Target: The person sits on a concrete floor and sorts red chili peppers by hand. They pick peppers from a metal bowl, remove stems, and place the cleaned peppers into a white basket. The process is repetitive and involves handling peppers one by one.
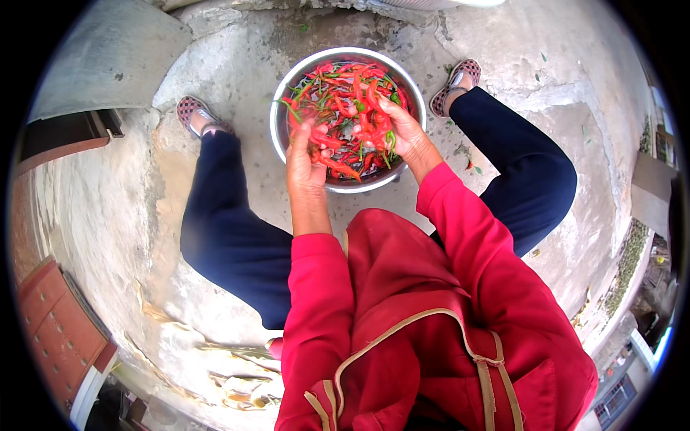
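Observation:
A round metal basin (418, 86) stands on the concrete ground between my feet. Red chili peppers (337, 89) with green stems fill it, with water visible among them. My left hand (305, 156) is over the basin's near left side, its fingers around several red peppers, one of which points down to the right. Over the right side, my right hand (401, 126) grips a bunch of red peppers, with a green one hanging by the palm. Parts of the fingers on both hands are hidden behind peppers.
My two shoes (202, 116) flank the basin. Pepper scraps and small leaves (474, 167) lie on the concrete floor (259, 178) to the right. Dry husks (245, 388) are scattered at the lower left. A reddish-brown door (64, 328) shows at the far left.

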Motion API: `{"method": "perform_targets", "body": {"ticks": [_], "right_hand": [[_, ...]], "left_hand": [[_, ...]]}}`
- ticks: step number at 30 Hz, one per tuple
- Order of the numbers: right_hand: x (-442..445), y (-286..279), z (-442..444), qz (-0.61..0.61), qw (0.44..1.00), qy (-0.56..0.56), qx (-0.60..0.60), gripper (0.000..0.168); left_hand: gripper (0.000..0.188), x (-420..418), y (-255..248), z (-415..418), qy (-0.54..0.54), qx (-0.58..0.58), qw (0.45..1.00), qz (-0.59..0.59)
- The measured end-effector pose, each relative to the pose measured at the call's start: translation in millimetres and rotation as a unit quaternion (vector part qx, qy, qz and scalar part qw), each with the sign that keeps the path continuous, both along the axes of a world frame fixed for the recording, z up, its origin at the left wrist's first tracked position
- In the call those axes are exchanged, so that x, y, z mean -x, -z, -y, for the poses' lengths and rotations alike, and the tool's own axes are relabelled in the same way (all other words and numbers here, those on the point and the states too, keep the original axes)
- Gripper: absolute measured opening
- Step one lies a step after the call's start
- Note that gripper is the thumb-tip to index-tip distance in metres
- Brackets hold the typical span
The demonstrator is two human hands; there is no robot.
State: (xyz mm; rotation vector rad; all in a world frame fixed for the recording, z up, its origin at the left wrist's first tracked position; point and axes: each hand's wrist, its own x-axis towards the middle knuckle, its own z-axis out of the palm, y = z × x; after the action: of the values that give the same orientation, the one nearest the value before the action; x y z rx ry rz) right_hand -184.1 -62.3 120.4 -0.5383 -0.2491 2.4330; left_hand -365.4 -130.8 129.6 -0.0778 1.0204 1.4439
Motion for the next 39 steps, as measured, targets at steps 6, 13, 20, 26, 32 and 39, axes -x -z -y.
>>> {"method": "perform_targets", "body": {"ticks": [6, 13, 20, 26, 32, 39], "right_hand": [[19, -35, 5, 0.213, 0.974, -0.022, -0.075, 0.051], [47, -39, 14, 0.419, 0.899, -0.021, -0.127, 0.053], [70, -11, 34, 0.416, 0.867, -0.001, -0.275, 0.07], [71, -14, 36, 0.366, 0.861, 0.013, -0.354, 0.079], [60, -27, 25, 0.327, 0.891, 0.042, -0.312, 0.08], [35, -42, 19, 0.246, 0.941, 0.083, -0.216, 0.07]], "left_hand": [[0.024, -4, -8, 4, -0.031, 0.007, 0.993, 0.116], [0.028, -7, 16, 4, -0.047, -0.007, 0.991, 0.126], [0.031, -18, 17, 2, -0.07, -0.053, 0.994, 0.066], [0.038, -23, 2, -2, -0.04, -0.089, 0.995, 0.016], [0.044, -31, -11, -7, 0.021, -0.152, 0.988, -0.019], [0.058, -45, -39, -10, 0.062, -0.204, 0.977, 0.027]]}}
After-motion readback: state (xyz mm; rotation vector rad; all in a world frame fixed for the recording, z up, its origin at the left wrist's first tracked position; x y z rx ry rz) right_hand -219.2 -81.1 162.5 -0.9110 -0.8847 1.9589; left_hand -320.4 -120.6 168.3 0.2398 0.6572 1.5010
